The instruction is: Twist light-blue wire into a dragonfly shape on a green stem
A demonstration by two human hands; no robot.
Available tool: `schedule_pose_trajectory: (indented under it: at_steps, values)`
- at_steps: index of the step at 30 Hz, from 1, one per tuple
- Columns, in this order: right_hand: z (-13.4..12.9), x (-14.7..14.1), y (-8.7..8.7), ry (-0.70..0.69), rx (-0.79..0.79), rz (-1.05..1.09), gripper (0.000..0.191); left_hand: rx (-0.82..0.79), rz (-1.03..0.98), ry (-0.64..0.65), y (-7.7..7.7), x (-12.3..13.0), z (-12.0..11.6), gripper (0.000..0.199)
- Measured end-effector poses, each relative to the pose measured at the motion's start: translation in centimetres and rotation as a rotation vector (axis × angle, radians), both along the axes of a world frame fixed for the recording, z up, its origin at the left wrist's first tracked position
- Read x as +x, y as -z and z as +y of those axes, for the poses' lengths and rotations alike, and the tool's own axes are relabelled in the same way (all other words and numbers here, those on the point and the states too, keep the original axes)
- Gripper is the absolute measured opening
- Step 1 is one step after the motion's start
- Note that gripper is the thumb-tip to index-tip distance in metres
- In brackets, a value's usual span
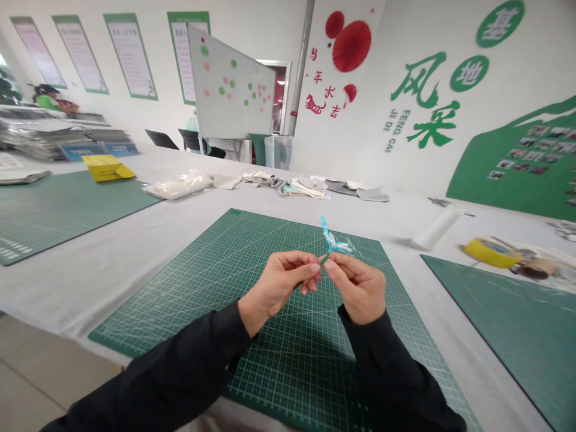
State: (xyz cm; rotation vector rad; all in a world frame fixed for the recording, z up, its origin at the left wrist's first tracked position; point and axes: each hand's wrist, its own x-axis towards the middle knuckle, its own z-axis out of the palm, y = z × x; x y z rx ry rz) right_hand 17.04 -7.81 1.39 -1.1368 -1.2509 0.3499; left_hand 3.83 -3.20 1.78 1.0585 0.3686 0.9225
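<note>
A small turquoise beaded twist [330,240], perhaps wire or cord with pale beads, rises from between my hands; its exact material is too small to tell. My left hand [283,282] pinches its lower stem from the left. My right hand [357,287] grips the same stem from the right, with the fingertips of both hands close together. Both hands hover above a green gridded cutting mat [157,318], and black sleeves cover my forearms.
A yellow tape roll [491,252] and a white roll [436,229] lie to the right. Folded fabric pieces [306,188] and a white bag [179,185] lie beyond the mat. Further green mats [58,210] and a yellow box [107,167] are at left.
</note>
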Motion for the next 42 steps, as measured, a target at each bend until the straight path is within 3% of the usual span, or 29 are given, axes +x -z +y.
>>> schedule_pose_trajectory:
  at_steps: [6,14,21,30,35,42]
  values:
    - [-0.7,0.7,-0.5,0.092,0.054,0.017,0.017,0.065,0.024,-0.024,-1.1,1.5,-0.3,0.023]
    - [-1.6,0.4,0.0,0.064,0.063,-0.015,0.016,0.118,-0.018,-0.191,0.3,1.6,-2.0,0.021]
    - [-2.2,0.4,-0.2,0.054,0.053,-0.029,0.011,0.247,-0.036,-0.212,0.4,1.2,-2.4,0.013]
    - [-2.4,-0.9,-0.5,0.216,0.049,-0.073,0.013,0.276,0.018,-0.302,0.4,1.4,-2.6,0.008]
    - [-2.6,-1.0,-0.4,0.199,0.041,-0.047,0.014,0.321,0.007,-0.356,0.6,1.6,-2.9,0.005]
    - [-2.5,-0.1,-0.3,0.074,-0.002,0.007,0.011,0.284,0.013,-0.302,0.2,1.5,-3.2,0.008]
